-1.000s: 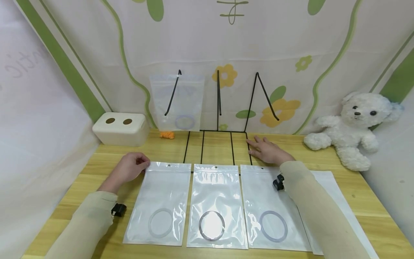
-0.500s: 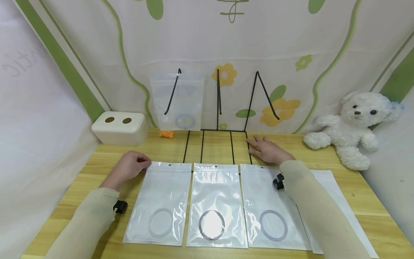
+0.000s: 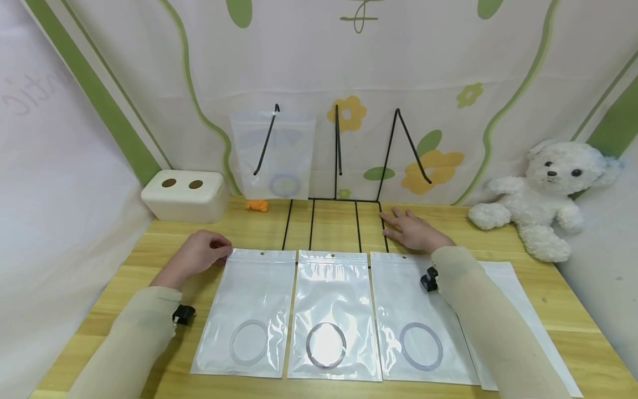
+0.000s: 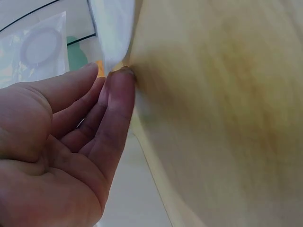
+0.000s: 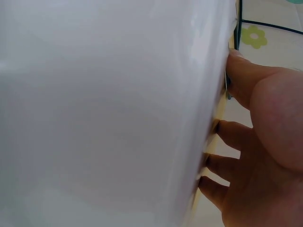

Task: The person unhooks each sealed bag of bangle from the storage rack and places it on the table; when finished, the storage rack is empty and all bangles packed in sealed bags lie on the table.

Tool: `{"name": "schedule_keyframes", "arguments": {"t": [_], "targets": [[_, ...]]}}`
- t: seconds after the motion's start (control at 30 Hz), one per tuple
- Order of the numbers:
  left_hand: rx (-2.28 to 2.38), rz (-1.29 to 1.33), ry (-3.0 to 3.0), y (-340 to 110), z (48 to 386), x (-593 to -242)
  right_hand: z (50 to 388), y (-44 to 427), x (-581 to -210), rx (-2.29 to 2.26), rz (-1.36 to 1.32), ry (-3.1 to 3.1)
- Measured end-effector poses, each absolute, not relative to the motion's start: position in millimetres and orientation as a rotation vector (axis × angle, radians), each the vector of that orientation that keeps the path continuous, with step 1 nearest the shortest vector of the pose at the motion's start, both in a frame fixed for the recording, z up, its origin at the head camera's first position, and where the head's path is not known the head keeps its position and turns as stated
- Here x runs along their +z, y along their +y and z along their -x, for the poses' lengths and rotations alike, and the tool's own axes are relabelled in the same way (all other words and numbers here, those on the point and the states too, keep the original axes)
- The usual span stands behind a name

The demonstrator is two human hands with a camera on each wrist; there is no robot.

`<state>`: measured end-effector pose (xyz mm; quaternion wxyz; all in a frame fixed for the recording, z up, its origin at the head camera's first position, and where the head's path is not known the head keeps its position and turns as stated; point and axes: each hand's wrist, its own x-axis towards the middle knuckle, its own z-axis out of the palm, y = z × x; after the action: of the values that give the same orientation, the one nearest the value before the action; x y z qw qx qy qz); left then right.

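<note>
My left hand [image 3: 195, 257] touches the upper left corner of the leftmost zip bag [image 3: 259, 293]; in the left wrist view its thumb [image 4: 71, 90] stands apart from the fingers. My right hand [image 3: 413, 230] lies spread on the wooden table by a black wire rack [image 3: 359, 227], behind the third zip bag [image 3: 399, 293]. Between these bags lies another zip bag [image 3: 329, 293]. Each of the three lies flat and contains a ring, the leftmost ring [image 3: 249, 342] pale, the middle ring [image 3: 326, 366] dark, the third ring [image 3: 421, 368] bluish. A fourth bag [image 3: 518, 310] lies partly under my right sleeve.
Another bag with a ring [image 3: 274, 158] hangs on the rack's left hook. The middle hook [image 3: 339, 149] and right hook [image 3: 413, 149] hold nothing. A cream box [image 3: 186, 197], a small orange thing [image 3: 257, 205] and a white teddy bear [image 3: 540, 199] stand at the back.
The head view has shifted slightly. Both hands and the bags stay where they were.
</note>
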<state>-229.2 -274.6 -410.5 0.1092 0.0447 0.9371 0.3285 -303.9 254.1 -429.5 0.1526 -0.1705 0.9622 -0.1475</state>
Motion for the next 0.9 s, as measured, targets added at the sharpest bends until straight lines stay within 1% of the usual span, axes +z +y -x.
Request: {"name": "schedule_keyframes", "arguments": {"t": [0.2,0.37,0.7,0.9], "targets": [[0.947,-0.161,2.843,-280,230,-402,304,254,-431,-0.427,0.492,2.763],[1.005,-0.144,2.873,-281,233,-387,305,255,-431,-0.432,0.491,2.760],[1.102,-0.175,3.024,-265,245,-335,304,254,-429,-0.425,0.493,2.763],[1.284,-0.136,3.108,-253,256,-309,304,254,-429,-0.417,0.487,2.760]]}}
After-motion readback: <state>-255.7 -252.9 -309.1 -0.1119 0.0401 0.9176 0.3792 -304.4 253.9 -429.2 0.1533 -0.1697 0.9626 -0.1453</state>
